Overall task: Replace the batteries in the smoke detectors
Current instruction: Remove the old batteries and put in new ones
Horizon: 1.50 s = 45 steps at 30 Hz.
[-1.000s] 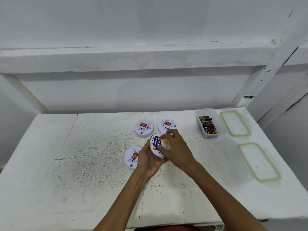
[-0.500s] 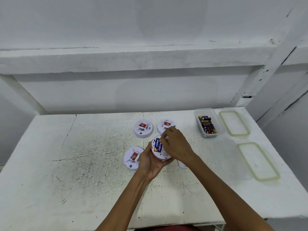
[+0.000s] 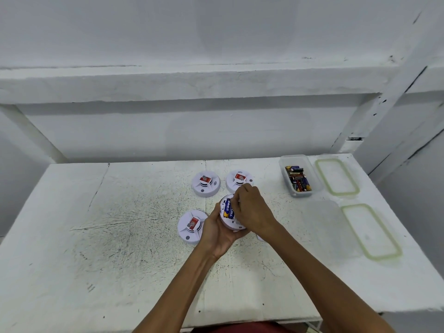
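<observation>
1. Left hand [image 3: 217, 230] cups the held detector [image 3: 229, 218] from below, over the desk's [image 3: 120, 236] middle, fingers wrapped round its rim.
2. Right hand [image 3: 252, 212] sits on the open bay, fingers curled down. We cannot tell what they pinch.
3. One blue battery [image 3: 227, 207] shows in the bay.
4. Lying face up are a far-left detector [image 3: 206, 185], a far-right detector [image 3: 236, 180] and a near detector [image 3: 191, 227]. We cannot say whether they are serviced.
5. Battery box [image 3: 283, 179] stands at the far right corner, with lids [image 3: 336, 176] beside it.
6. Our read is mid-task: this bay needs finishing and closing.
</observation>
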Available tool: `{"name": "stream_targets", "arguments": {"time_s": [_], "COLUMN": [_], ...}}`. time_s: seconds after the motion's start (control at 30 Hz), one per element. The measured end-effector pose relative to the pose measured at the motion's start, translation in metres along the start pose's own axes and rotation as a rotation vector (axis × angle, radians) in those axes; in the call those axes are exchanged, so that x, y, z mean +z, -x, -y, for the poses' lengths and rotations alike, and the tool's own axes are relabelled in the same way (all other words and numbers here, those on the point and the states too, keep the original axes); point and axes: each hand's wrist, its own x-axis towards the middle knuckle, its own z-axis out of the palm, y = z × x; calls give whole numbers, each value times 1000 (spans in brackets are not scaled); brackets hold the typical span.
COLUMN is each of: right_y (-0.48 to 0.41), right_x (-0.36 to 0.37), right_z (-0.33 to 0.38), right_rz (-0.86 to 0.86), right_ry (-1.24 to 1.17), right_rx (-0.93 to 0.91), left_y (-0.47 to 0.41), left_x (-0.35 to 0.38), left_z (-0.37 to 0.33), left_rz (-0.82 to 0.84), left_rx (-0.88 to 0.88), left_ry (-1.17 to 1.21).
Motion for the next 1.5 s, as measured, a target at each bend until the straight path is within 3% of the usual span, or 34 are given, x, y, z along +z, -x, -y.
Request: {"name": "stream_targets", "arguments": {"time_s": [0.2,0.33,0.6,0.7,0.87,0.97,1.07,1.17,1.5], "right_y": [4,6,7,11,23,39,57,69,66], "right_x": [6,4,-15,-29,-70,-89,-99,-93,-59], "right_z": [-1,-1,-3,-12,-55,-95,-138,-170,-187], "right_rz": [-98,-259,-128,-149,-228,-302,-281,-245,-179], "right_ry": [-206,-77,-141,-177,-456,-385,-232,-227,-190], "right_rx": [93,53,32,-3,194,385,543,652,673], "left_y": [-1,0,-5,-8,-21,-29,-36,-42,-43], "left_x": [8,13,17,22,37,41,45,49,53], "left_z": [3,4,3,5,16,24,30,33,38], "left_rz": [5,6,6,19,54,73,101,109,107], "left_rx": [11,27,14,8,-81,-123,-159,-196,-234], "left_ry": [-13,-24,-33,-70,-120,-117,-116,-105,-108]}}
